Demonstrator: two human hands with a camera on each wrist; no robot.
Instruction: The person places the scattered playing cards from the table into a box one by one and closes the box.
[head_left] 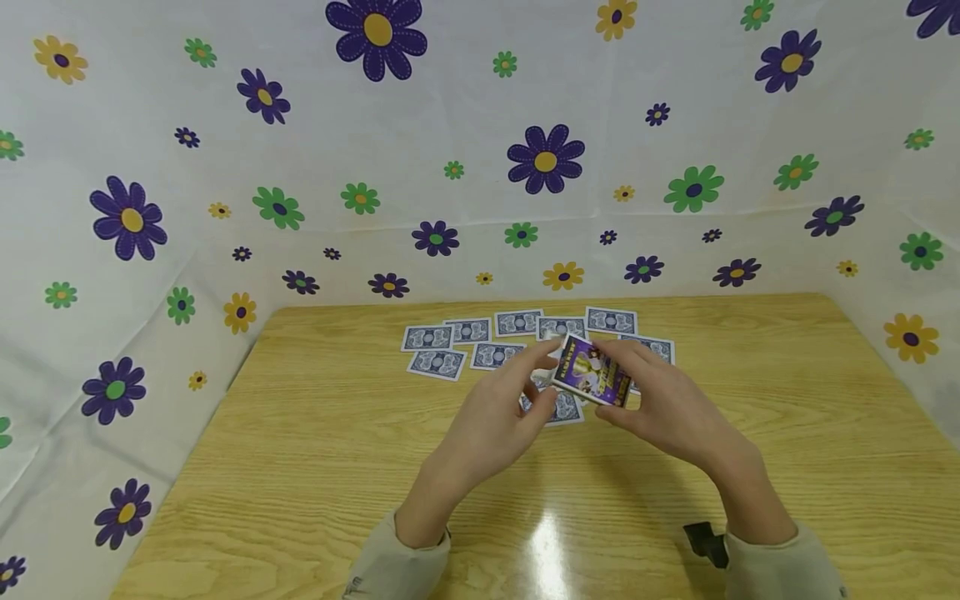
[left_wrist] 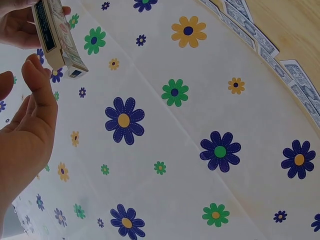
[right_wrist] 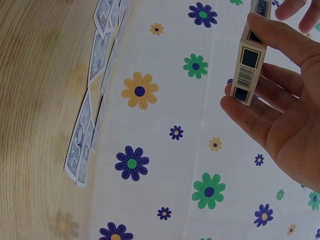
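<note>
My right hand [head_left: 678,408] holds a small playing-card box [head_left: 592,371] above the table, thumb on one side and fingers on the other. The box's face is purple with a yellow and white picture. In the right wrist view, a barcode shows on its narrow side [right_wrist: 246,75]. My left hand [head_left: 487,421] is at the box's other end with fingers bent and spread; the left wrist view shows a gap between its fingertips and the box [left_wrist: 52,30]. Beneath and beyond the hands lie several playing cards [head_left: 427,337] with blue patterned backs up, some partly hidden by the hands.
The cards spread over the far middle of the wooden table [head_left: 300,483]. A white cloth with printed flowers [head_left: 450,108] hangs behind the table and along both sides. By the right sleeve is a small black piece [head_left: 707,543].
</note>
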